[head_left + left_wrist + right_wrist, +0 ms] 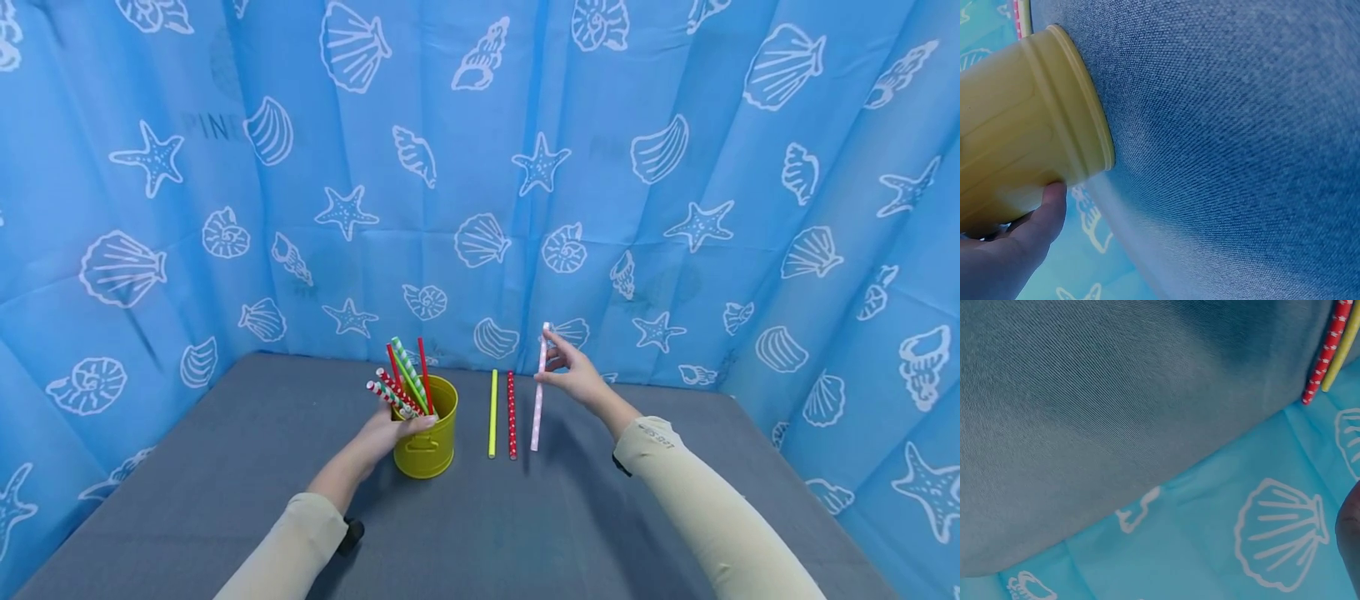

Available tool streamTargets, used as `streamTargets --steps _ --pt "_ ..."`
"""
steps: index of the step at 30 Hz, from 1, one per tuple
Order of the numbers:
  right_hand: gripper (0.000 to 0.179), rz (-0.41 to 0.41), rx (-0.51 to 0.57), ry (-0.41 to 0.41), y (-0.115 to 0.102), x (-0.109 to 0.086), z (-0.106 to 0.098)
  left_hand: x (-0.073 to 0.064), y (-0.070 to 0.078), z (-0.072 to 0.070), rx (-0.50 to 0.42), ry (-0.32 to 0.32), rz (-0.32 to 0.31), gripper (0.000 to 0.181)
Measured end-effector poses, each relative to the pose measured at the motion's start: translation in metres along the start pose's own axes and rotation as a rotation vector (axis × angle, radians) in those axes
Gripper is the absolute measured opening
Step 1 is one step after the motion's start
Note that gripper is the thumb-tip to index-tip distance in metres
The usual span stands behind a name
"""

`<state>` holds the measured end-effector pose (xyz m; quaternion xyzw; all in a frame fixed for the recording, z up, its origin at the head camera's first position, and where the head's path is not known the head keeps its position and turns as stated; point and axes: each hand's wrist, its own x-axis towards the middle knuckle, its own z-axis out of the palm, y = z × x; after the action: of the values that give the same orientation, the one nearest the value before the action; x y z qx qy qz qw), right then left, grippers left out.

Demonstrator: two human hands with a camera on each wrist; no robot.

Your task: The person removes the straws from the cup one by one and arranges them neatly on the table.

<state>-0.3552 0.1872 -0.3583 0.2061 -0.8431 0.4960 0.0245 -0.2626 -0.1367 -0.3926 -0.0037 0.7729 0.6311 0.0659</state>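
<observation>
In the head view my left hand [378, 437] grips a small yellow metal bucket [424, 457] from its left side, thumb across the rim. Several straws [408, 367] lean inside it: plain red, green-striped, and red-and-white patterned ones. Fingers of that hand [1025, 250] lie along the bucket's wall [1029, 119] in the left wrist view. My right hand [579, 379] pinches a pale pink straw with white dots [537, 412] near its upper part, the straw pointing away from me. Left of it lie a red straw with white stars [512, 417] and a yellow straw [492, 415], side by side.
A grey cloth-covered table [465, 533] carries everything. Behind it and at both sides hangs a blue curtain [450, 183] with white shell and starfish prints. The two lying straws have their far ends near the table's back edge.
</observation>
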Motion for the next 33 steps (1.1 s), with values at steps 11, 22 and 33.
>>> streamTargets --steps 11,22,33 --pt "0.078 0.125 0.041 -0.051 0.028 0.001 0.013 -0.002 0.0 0.0 0.008 -0.002 0.0 0.092" --pt "0.077 0.313 -0.013 -0.086 0.045 0.01 0.022 0.001 -0.002 0.001 -0.003 0.017 -0.005 0.097" --pt "0.074 0.454 -0.09 -0.082 0.064 0.025 0.031 -0.001 -0.002 0.0 -0.002 -0.005 0.03 0.089"
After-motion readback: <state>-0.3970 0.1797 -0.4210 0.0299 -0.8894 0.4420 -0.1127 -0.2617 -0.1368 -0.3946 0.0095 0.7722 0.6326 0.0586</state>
